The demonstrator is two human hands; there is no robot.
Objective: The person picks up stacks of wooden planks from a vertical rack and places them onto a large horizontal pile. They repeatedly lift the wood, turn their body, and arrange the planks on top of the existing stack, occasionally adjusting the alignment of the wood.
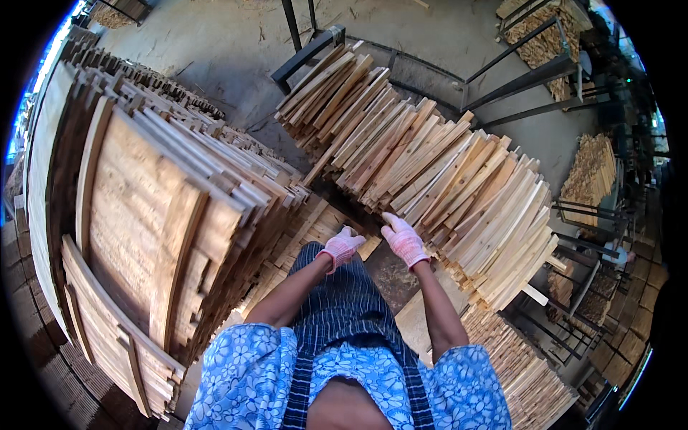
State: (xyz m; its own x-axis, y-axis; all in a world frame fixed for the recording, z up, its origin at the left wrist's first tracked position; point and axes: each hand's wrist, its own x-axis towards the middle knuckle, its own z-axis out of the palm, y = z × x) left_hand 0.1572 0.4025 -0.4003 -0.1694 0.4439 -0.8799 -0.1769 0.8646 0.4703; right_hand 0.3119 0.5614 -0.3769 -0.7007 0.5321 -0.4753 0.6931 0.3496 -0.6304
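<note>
Both my hands wear pink-and-white knitted gloves and hold nothing that I can see. My left hand [342, 248] hovers above my dark striped apron [344, 287], its thumb and fingers apart. My right hand [404, 242] is beside it, fingers stretched toward the near side of a long row of wooden slats [444, 179]. Whether those fingertips touch the slats I cannot tell. The thin, pale slats lie packed side by side, their ends uneven.
At my left rises a tall stack of wooden panels [143, 208] with crosswise battens. A dark metal frame [308, 57] stands behind the slat row. Another pile of slats [509, 358] lies at lower right. More wood piles [591, 172] sit on racks farther right.
</note>
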